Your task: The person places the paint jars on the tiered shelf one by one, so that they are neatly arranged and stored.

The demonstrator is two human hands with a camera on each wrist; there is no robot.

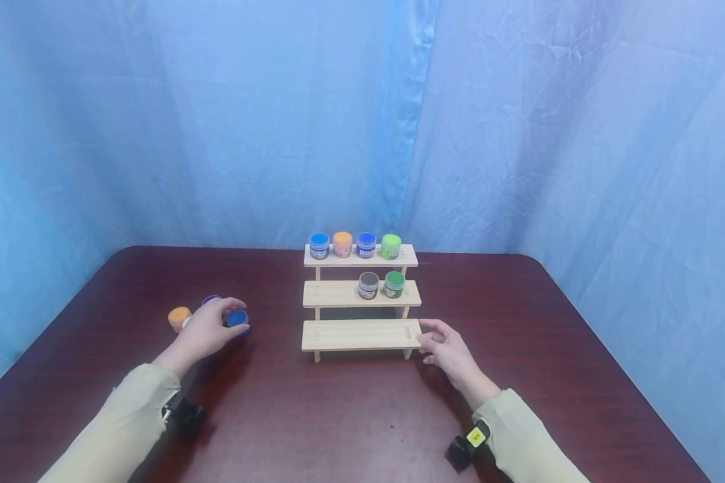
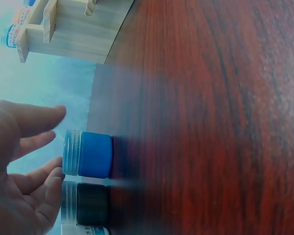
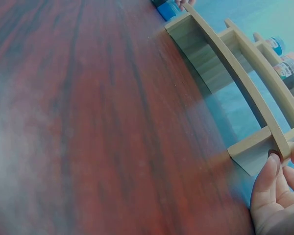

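Note:
At the left of the table, my left hand (image 1: 208, 327) hovers over a group of small paint jars. Its thumb and fingers are spread about the clear lid of a blue paint jar (image 2: 95, 154), with a gap at the thumb in the left wrist view. Close beside that stands a dark paint jar (image 2: 93, 204). An orange paint jar (image 1: 179, 318) and a purple-rimmed jar (image 1: 210, 298) lie partly behind the hand. My right hand (image 1: 453, 352) pinches the right front corner of a three-tier wooden display rack (image 1: 356, 335) between thumb and fingers.
On the rack's top shelf stand a blue jar (image 1: 319, 246), an orange jar (image 1: 342, 245), a violet jar (image 1: 366, 245) and a light green jar (image 1: 391, 247). A brown jar (image 1: 368, 286) and a green jar (image 1: 394, 285) sit on the middle shelf. Blue curtains (image 1: 278, 134) surround the table (image 1: 338, 416).

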